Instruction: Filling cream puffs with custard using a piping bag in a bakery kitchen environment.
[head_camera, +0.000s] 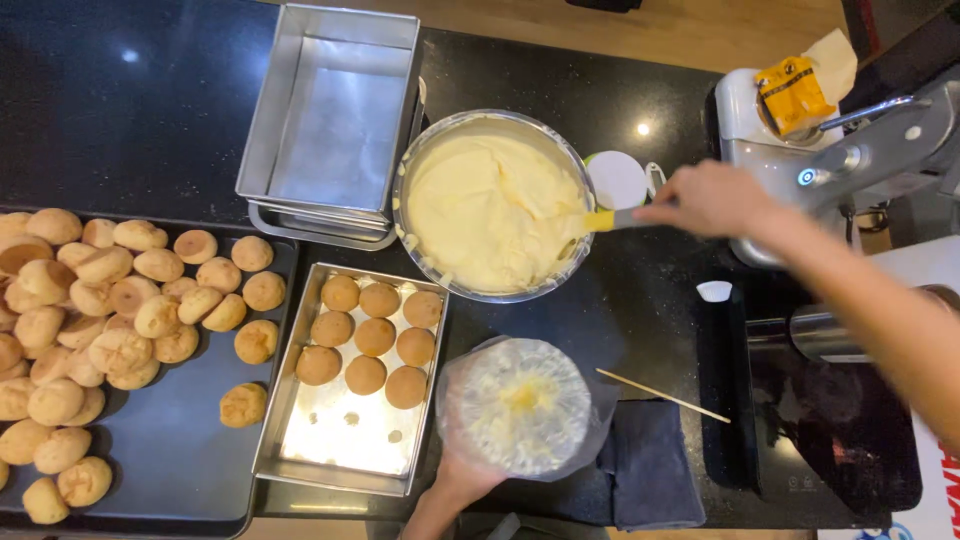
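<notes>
Right hand pinches spatula, yellow blade in pale smooth cream, steel bowl frame centre. Left hand, bottom edge, mostly hidden, grips clear crinkly piping bag from below; fingers unseen. Glossy black counter. Round brown puffs in metal tray; more heaped far left, cut off.

The left hand is mostly hidden beneath the piping bag. The right hand covers the spatula handle. The dark tray is cut off at the left edge.
</notes>
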